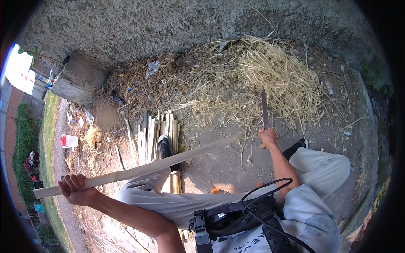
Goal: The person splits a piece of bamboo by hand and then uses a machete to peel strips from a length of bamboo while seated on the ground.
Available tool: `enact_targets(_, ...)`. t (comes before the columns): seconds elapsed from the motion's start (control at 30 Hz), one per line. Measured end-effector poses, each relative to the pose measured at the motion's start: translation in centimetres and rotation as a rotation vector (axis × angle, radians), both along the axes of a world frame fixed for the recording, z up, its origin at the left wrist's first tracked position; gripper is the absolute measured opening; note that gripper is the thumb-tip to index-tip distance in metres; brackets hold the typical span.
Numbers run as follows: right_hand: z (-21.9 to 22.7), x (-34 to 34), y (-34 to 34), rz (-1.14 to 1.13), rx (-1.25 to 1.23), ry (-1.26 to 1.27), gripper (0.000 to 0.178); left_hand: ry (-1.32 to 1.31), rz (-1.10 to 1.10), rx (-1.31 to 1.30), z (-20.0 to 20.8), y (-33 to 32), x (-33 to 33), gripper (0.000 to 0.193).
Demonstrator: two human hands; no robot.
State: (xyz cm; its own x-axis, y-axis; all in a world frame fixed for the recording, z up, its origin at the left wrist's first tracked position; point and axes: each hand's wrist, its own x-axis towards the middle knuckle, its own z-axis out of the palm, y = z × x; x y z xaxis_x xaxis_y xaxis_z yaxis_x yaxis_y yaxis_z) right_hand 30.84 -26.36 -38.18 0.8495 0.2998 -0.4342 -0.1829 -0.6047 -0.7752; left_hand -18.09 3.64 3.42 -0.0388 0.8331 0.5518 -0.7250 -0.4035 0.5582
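Observation:
My left hand is closed round the near-left end of a long split bamboo strip. From there the strip slants up to the right across my left leg, its far end short of my right hand. My right hand grips a machete by its wooden handle. Its dark blade points away from me, the tip against a heap of pale bamboo shavings. Blade and strip look apart. A stack of split bamboo slats lies under and beside my left shoe.
A rough grey wall runs along the far side, with a concrete block at its left. Dry leaves and scraps litter the ground. A white container with a red end lies at the left. Small orange pieces lie between my legs.

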Motion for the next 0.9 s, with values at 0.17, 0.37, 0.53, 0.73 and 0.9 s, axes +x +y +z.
enact_targets(0.17,3.2,0.0,2.2,0.105,0.226,0.035,0.013,-0.067,-0.313,0.139,-0.2,0.6,0.4,0.035)
enact_targets(0.37,7.3,-2.2,5.3,0.306,0.349,0.093,0.022,-0.103,-0.358,0.195,0.1,0.4,-0.5,0.035)
enact_targets(0.53,7.1,-3.1,5.7,0.435,0.394,-0.018,0.023,-0.14,-0.46,0.261,0.2,-0.2,-0.1,0.038)
enact_targets(0.73,7.8,-4.7,6.5,0.454,0.31,-0.093,0.025,-0.172,-0.493,0.316,0.3,-0.3,0.1,0.039)
enact_targets(0.9,6.6,-5.0,6.8,0.466,0.387,-0.076,0.027,-0.191,-0.527,0.339,0.3,0.0,0.1,0.038)
